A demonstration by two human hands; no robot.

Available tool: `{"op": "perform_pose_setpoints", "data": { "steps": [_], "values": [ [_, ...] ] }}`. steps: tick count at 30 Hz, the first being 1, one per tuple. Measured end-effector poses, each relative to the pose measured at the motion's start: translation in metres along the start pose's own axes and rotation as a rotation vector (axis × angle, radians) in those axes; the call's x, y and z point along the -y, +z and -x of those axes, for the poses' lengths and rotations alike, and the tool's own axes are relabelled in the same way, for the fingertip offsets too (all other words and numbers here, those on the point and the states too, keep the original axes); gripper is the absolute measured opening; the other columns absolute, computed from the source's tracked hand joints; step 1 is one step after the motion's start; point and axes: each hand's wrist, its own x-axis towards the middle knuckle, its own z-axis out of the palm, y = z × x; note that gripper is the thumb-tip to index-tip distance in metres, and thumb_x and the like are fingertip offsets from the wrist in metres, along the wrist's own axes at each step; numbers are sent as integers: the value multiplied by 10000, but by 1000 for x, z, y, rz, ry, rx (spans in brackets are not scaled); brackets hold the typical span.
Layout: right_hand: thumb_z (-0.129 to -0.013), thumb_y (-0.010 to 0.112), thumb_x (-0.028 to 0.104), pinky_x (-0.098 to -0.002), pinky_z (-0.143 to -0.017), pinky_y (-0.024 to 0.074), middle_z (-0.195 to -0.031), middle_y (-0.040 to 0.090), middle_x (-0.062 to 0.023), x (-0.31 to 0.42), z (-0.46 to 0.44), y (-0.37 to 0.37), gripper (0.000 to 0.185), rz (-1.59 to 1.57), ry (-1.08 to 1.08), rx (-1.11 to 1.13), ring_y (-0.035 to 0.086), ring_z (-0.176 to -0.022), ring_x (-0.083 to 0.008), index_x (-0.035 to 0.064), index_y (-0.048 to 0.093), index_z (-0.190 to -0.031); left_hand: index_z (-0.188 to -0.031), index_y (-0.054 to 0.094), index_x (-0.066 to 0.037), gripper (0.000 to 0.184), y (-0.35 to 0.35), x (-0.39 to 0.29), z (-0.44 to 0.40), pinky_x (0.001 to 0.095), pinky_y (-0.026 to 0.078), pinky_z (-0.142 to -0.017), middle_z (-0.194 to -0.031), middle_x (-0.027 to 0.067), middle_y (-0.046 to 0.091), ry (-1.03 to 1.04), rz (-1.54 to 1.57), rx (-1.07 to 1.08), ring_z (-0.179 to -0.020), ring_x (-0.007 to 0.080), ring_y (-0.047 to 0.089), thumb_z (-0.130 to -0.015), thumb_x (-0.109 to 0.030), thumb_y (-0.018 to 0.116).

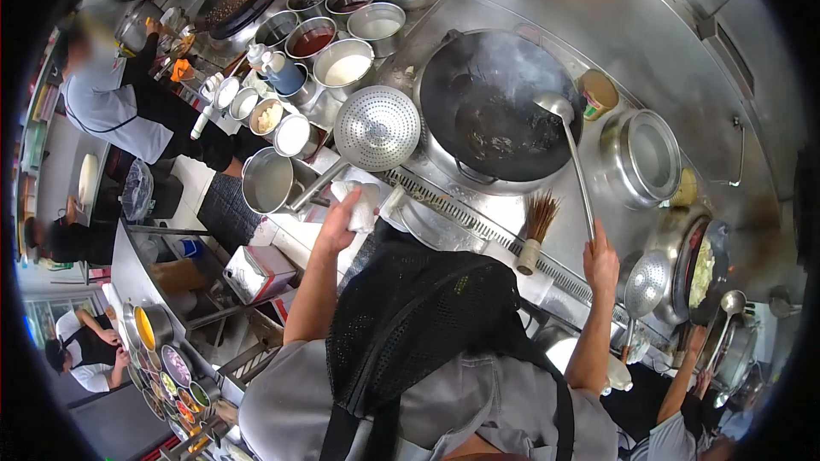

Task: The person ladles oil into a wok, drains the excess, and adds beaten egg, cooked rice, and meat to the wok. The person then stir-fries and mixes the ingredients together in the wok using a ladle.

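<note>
From my right hand [601, 265], clenched round the nearer ladle [578, 166], the handle runs forward and slightly left into the wok [453, 90]; my left hand [339, 224] grasps a cloth [365, 207].

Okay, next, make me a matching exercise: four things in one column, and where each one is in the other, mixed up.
Things:
1. Ladle
2. White cloth
3. Brush
4. Strainer

Places:
A. Close by the left side of the wok
B. Held in the right hand, with its far end over the wok
C. On the metal counter between the wok and the person
D. In the left hand

Right pairs: 1-B, 2-D, 3-C, 4-A
</note>
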Motion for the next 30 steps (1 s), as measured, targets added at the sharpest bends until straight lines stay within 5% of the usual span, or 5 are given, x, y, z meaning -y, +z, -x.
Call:
{"op": "perform_pose_setpoints", "data": {
  "steps": [6,9,14,19,30],
  "values": [
    [-907,664,104,-401,-699,539,-820,662,-146,131,-57,2,580,-429,222,107,663,-715,-245,55,471,-1452,-1409,427,8,505,-19,-30,-29,455,537,-973,-1297,170,599,5,15,99,-1148,322,622,-946,-77,611],
    [-957,622,80,-241,-408,340,-704,506,-9,218,-123,29,612,-1065,142,61,445,-485,-60,27,374,-1514,-1436,405,-28,612,-20,-47,-45,430,508,-1004,-1302,144,598,-5,-30,150,-1174,287,606,-889,-18,678],
    [-950,625,96,-277,-369,374,-699,525,-31,360,-256,51,665,-1190,82,116,481,-437,-103,-51,301,-1512,-1488,317,-37,748,-30,-89,-61,413,470,-1034,-1341,134,554,11,-102,309,-1222,267,558,-875,-96,741],
    [-906,647,85,-298,-390,422,-693,551,-47,461,-366,85,397,-1216,166,226,531,-483,-131,-44,506,-1253,-1494,312,-26,780,-61,-106,-79,409,454,-1044,-1359,119,540,64,-145,347,-1231,247,542,-869,-136,765],
    [-923,606,82,-284,-403,447,-651,536,-36,548,-478,145,133,-1592,484,547,540,-488,-124,35,500,-856,-1497,347,-37,747,-91,-132,-64,364,397,-1091,-1384,89,541,100,-70,263,-1271,212,509,-874,-78,757]
  ]
}}
